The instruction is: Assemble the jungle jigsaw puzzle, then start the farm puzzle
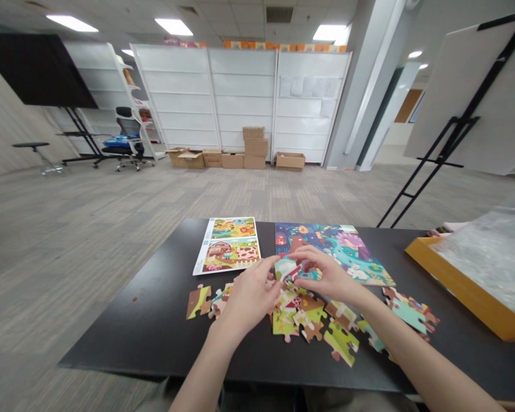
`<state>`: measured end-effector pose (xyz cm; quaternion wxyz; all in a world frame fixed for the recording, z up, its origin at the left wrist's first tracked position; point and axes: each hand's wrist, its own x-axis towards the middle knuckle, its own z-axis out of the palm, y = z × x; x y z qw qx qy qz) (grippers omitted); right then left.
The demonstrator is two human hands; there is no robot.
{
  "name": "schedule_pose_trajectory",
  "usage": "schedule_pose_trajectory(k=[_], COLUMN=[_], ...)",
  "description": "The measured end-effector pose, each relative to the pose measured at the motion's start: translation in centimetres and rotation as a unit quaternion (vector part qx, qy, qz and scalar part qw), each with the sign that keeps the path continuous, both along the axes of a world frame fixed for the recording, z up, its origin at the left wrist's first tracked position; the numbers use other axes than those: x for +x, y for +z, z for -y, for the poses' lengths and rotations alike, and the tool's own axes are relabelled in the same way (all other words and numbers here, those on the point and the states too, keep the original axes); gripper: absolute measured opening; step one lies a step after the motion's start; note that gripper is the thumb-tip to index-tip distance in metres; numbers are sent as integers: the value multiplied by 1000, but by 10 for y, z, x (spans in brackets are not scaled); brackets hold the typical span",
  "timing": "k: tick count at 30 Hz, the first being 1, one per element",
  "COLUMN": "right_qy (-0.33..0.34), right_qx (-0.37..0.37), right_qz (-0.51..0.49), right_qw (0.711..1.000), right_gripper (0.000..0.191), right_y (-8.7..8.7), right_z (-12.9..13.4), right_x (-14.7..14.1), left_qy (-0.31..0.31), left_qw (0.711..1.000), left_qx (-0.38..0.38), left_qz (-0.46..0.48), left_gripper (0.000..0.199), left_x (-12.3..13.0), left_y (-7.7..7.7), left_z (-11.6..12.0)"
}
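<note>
A light blue puzzle piece (pixel 285 268) with red and white on it is held up between my two hands, above a heap of loose pieces. My left hand (pixel 254 290) curls its fingers and thumb at the piece's left side. From the right, my right hand (pixel 326 276) arches over, its fingertips and thumb at the piece's top and right edges. Beneath them lie overlapping green and brown puzzle pieces (pixel 306 317). A brown and green corner piece (pixel 198 302) rests left of my left wrist. Other pieces (pixel 412 312) lie beyond my right forearm, partly hidden by it.
A picture sheet (pixel 201 257) with two farm and animal scenes lies at the back left of the black table (pixel 154 320). Behind my hands is a blue forest picture board (pixel 360 252). At right stands a yellow box (pixel 467 292) with clear plastic wrapping (pixel 493 257).
</note>
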<state>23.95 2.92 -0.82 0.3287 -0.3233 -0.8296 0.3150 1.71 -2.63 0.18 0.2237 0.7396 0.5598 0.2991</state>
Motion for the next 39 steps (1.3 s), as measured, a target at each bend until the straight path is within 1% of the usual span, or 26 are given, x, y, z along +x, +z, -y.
schedule_pose_trajectory(k=[6, 11, 15, 18, 21, 25, 29, 32, 36, 39], right_qy=[-8, -16, -20, -17, -17, -49, -85, -95, -93, -118], right_qx=[42, 69, 93, 116, 126, 131, 152, 149, 149, 118], right_qz=[16, 12, 39, 65, 76, 83, 101, 132, 159, 177], right_qw=[999, 997, 995, 991, 989, 987, 980, 975, 972, 970], right_gripper=[38, 36, 38, 39, 39, 35, 34, 32, 29, 30], right_y=[-3, -5, -3, -4, -7, -10, -8, 0, 13, 13], right_z=[0, -2, -1, -2, -6, -17, -32, -51, -91, -127], right_x=[0, -1, 0, 1, 5, 13, 20, 20, 13, 7], left_qy=[-2, -7, -14, -15, 0, 10, 1, -11, -11, 1], left_qw=[1000, 999, 999, 1000, 999, 996, 992, 990, 988, 984], left_qx=[-15, -31, -20, -12, -16, -14, 7, 13, 23, 26], left_qz=[-1, 30, 30, 11, -34, -85, -126, -142, -154, -175], left_gripper=[47, 62, 58, 58, 57, 53, 50, 45, 40, 36], left_x=[-1, -3, -1, 0, -1, -3, -6, -10, -17, -19], left_y=[-1, -5, -5, -5, -5, -5, 1, 5, 7, 6], left_z=[-1, -6, -7, -6, -7, -6, 0, 3, 4, 3])
